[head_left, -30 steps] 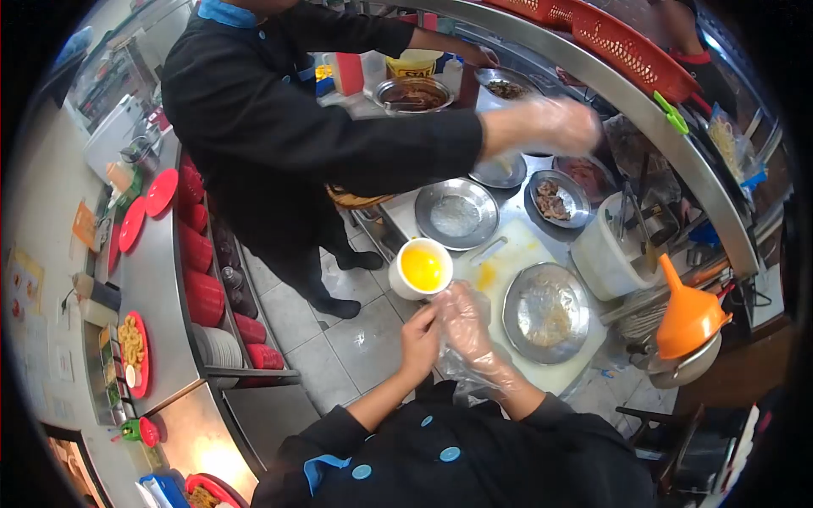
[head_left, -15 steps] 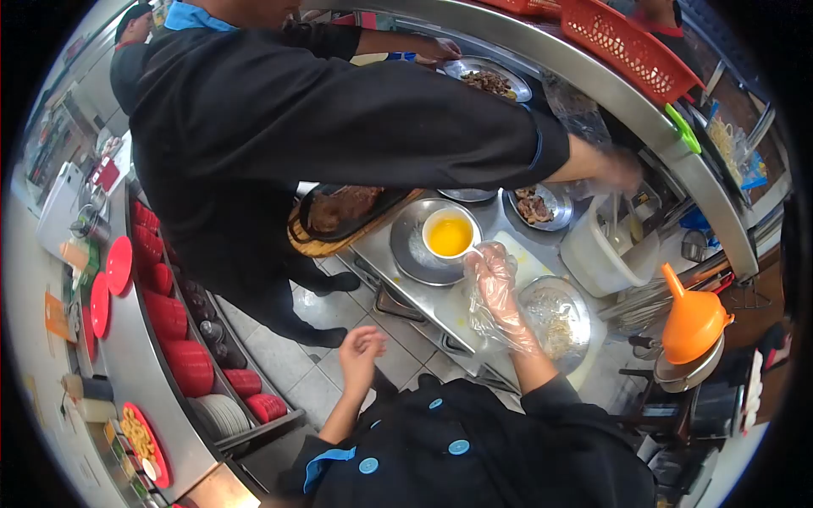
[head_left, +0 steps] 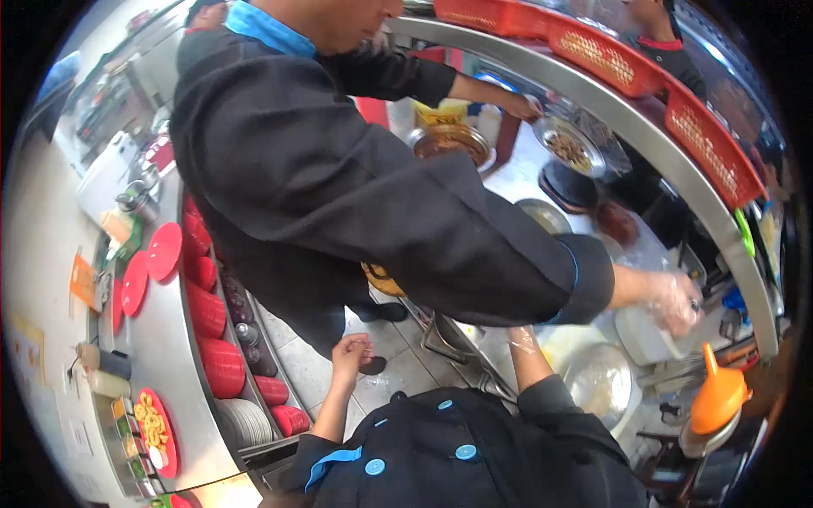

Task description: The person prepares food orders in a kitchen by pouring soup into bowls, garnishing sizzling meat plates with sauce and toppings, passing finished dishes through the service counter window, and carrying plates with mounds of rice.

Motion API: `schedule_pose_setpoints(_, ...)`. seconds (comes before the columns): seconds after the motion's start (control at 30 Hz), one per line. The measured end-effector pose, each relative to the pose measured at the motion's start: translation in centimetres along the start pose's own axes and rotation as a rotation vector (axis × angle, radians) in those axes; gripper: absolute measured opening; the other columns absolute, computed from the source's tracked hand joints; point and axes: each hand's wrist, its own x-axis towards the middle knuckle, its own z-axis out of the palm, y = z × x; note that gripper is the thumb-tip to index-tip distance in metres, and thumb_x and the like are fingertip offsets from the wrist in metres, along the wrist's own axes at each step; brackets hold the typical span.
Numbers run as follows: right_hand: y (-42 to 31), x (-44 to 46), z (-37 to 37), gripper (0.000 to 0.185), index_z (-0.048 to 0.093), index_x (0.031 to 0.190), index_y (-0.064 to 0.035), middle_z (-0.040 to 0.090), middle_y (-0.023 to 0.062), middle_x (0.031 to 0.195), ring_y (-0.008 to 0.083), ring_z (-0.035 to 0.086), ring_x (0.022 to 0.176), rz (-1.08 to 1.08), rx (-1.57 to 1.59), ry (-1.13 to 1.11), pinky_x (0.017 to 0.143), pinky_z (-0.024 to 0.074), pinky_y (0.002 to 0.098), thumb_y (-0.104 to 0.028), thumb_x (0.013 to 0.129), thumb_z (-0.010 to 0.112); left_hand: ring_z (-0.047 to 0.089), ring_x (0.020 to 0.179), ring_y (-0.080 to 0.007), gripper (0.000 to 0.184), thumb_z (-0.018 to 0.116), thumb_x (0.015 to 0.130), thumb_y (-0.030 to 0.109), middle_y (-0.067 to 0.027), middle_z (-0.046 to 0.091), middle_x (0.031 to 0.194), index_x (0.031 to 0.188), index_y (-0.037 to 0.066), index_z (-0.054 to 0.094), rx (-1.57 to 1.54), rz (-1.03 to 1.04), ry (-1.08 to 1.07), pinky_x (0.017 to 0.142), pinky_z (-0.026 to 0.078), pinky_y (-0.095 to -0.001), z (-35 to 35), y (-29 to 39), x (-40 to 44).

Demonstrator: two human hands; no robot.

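Observation:
My left hand (head_left: 351, 351) is bare and hangs over the tiled floor, fingers loosely curled, touching nothing. Of my right hand (head_left: 524, 340), only the wrist part in clear plastic glove shows; a co-worker's black sleeve (head_left: 457, 229) covers its fingers and whatever is in them. Right of that wrist, a round metal plate (head_left: 599, 381) lies on the work surface. The co-worker's gloved hand (head_left: 675, 303) is above a white plastic tub (head_left: 639, 339). Their other hand (head_left: 521, 106) is at the rim of a metal plate (head_left: 550, 135) of chopped meat.
An orange funnel (head_left: 718, 402) stands at the right. Red baskets (head_left: 593, 59) line the overhead metal shelf. At left, a steel counter (head_left: 199, 423) holds red plates (head_left: 165, 251) and a plate of fried food (head_left: 169, 461), with red bowls (head_left: 222, 368) below.
The view has shifted. The co-worker's arm has come down across my right hand, hiding it and the cup of yellow liquid it held. My left hand stays raised over the floor.

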Motion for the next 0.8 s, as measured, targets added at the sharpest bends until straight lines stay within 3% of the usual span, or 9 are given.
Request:
schedule_pose_setpoints(0.1,0.4,1.6,0.2,0.035,0.059,0.105,0.0001,0.06,0.0217,0.104,0.0402,0.055,0.099,-0.049,0.014,-0.042,0.09,0.0392,0.0474,-0.025,0.081,0.056,0.061,0.065,-0.0128,0.012,0.055,0.084,0.007,-0.0059,0.064,0.078,0.094,0.004,0.062,0.124,0.013,-0.037,0.055,0.049,-0.0249,1.1,-0.9,0.6)
schedule_pose_setpoints(0.2,0.4,3.8,0.4,0.036,0.059,0.106,0.0,0.06,0.0216,0.105,0.0401,0.054,0.1,-0.115,0.018,-0.077,0.091,0.0387,0.0472,-0.026,0.081,0.056,0.063,0.068,-0.0123,0.015,0.058,0.083,0.011,-0.0056,0.066,0.082,0.097,0.006,0.062,0.117,-0.082,-0.152,0.059,0.05,-0.0246,1.5,-3.3,0.0)
schedule_pose_setpoints(0.33,0.7,5.5,1.3,0.037,0.058,0.107,-0.0002,0.059,0.0215,0.107,0.0399,0.054,0.102,-0.191,0.003,-0.106,0.092,0.0381,0.0469,-0.027,0.082,0.056,0.064,0.062,-0.015,0.02,0.06,0.075,0.008,-0.0083,0.066,0.076,0.095,0.004,0.064,0.617,0.008,-0.221,0.057,0.05,-0.0246,-0.9,-9.6,1.3)
schedule_pose_setpoints(0.4,0.4,6.8,2.2,0.037,0.058,0.108,-0.0003,0.059,0.0214,0.107,0.0398,0.053,0.102,-0.223,-0.002,-0.123,0.092,0.0378,0.0468,-0.027,0.082,0.056,0.064,0.06,-0.0163,0.02,0.06,0.072,0.005,-0.0082,0.066,0.075,0.091,0.002,0.065,0.615,0.007,-0.177,0.053,0.05,-0.0269,-1.9,-10.7,0.9)
schedule_pose_setpoints(0.6,-0.7,9.0,4.4,0.039,0.057,0.109,-0.0006,0.058,0.0212,0.11,0.0396,0.052,0.105,-0.288,-0.036,-0.195,0.094,0.0369,0.0464,-0.029,0.083,0.056,0.063,0.059,-0.0149,0.018,0.058,0.074,0.006,-0.0077,0.065,0.074,0.091,0.002,0.063,0.356,-0.246,0.034,0.048,0.047,-0.0272,-2.7,-11.4,-0.7)
schedule_pose_setpoints(0.8,-1.6,10.6,5.7,0.04,0.057,0.111,-0.0009,0.057,0.021,0.112,0.0394,0.051,0.107,-0.32,-0.08,-0.247,0.095,0.036,0.046,-0.03,0.084,0.056,0.06,0.059,-0.0144,0.017,0.058,0.078,0.009,-0.0063,0.064,0.075,0.093,0.004,0.06,0.317,-0.31,0.011,0.048,0.045,-0.0258,-2.2,-11.6,-1.2)
